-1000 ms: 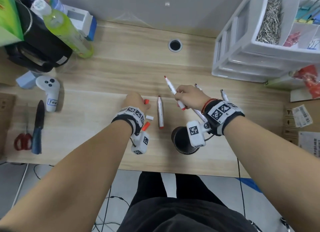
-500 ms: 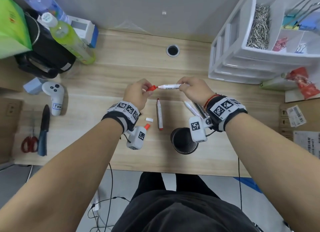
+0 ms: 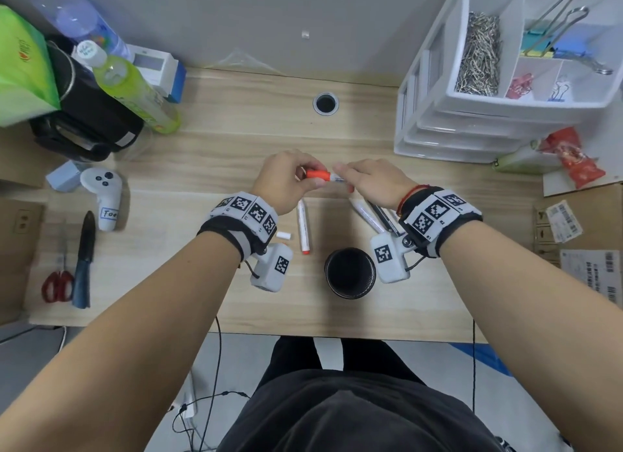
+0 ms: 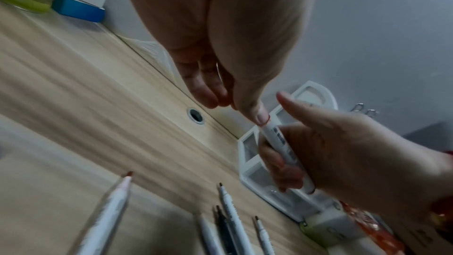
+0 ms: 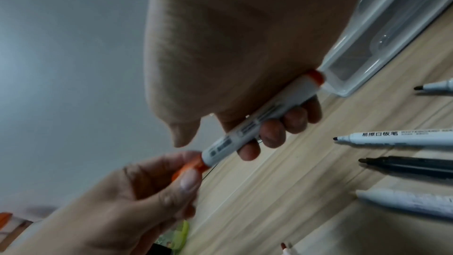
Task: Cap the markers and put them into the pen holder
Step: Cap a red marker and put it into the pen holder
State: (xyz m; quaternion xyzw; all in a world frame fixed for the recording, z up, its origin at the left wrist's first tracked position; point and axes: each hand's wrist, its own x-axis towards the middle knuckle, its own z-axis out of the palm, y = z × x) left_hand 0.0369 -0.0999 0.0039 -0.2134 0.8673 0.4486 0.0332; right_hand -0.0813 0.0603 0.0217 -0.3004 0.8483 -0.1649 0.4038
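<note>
- Pale wood-grain desk (image 3: 209, 155), matte, with a round metal-rimmed cable hole (image 3: 325, 103) near the wall.
- White cylindrical marker (image 5: 259, 121), smooth plastic barrel with grey printed blocks, orange band at its rear end, held level above the desk between both hands.
- Orange cap (image 3: 317, 174), short glossy tube, seated over the marker's tip end.
- Black round pen holder (image 3: 350, 273), open-topped and dark inside, upright near the desk's front edge, between the two wrists.
- Uncapped markers lying flat: one white with a red tip (image 3: 304, 227) just left of the holder; a loose group of white and black ones (image 5: 402, 164) to the right, dark tips bare.
- Small white cap (image 3: 284, 235) loose on the desk beside the left wrist.
- White plastic drawer organiser (image 3: 448, 121), hard and glossy, top tray filled with metal paper clips and binder clips.
- Left hand (image 3: 283, 182): thumb and forefinger pinched on the orange cap, remaining fingers curled loosely behind.
- Right hand (image 3: 374, 182): four fingers (image 5: 272, 135) wrapped under the barrel, thumb pointing out over the top, clamped on the marker.
- Both forearms reaching forward, wrists angled inward, knuckles up, hands nearly meeting above the desk's centre.
</note>
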